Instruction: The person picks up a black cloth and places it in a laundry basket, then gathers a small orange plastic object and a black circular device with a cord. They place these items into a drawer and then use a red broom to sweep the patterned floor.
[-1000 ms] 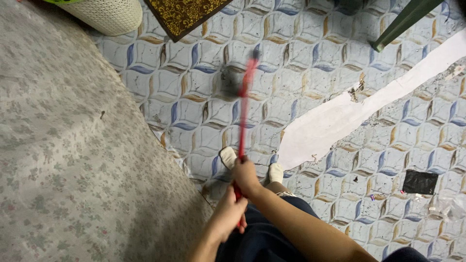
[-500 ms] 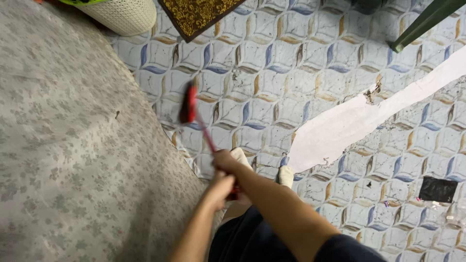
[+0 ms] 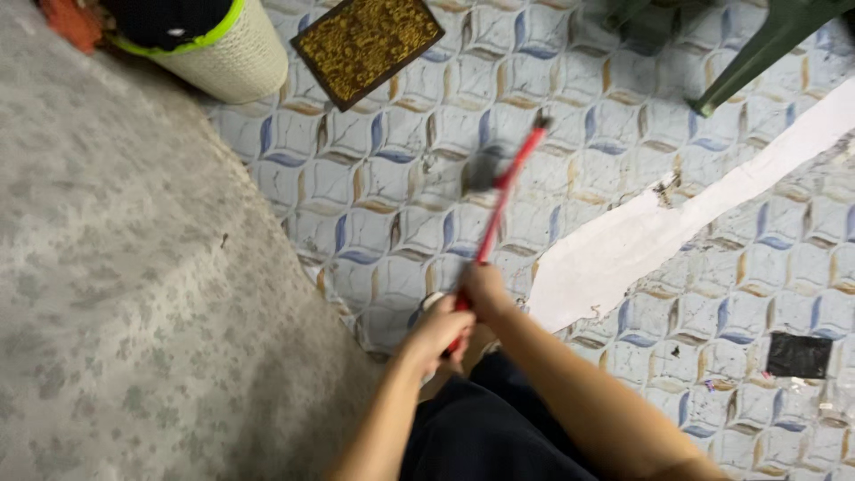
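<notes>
Gripping the red-handled broom [image 3: 495, 210] near its top end: right hand [image 3: 485, 292] above, left hand [image 3: 436, 331] below, fingers of both wrapped round the shaft. Head blurred over the patterned tile floor [image 3: 374, 178], beside the mattress [image 3: 125, 294]. Judged light and stiff; two-handed hold suits.

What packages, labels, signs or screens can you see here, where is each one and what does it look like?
No screens, signs or readable labels show.
Clear plastic wrapper: crumpled on the patterned tile floor at the right edge, just below a black square patch.
Tiny red-and-blue scrap: on the floor left of the wrapper; too small to tell whether it is packaging.
</notes>
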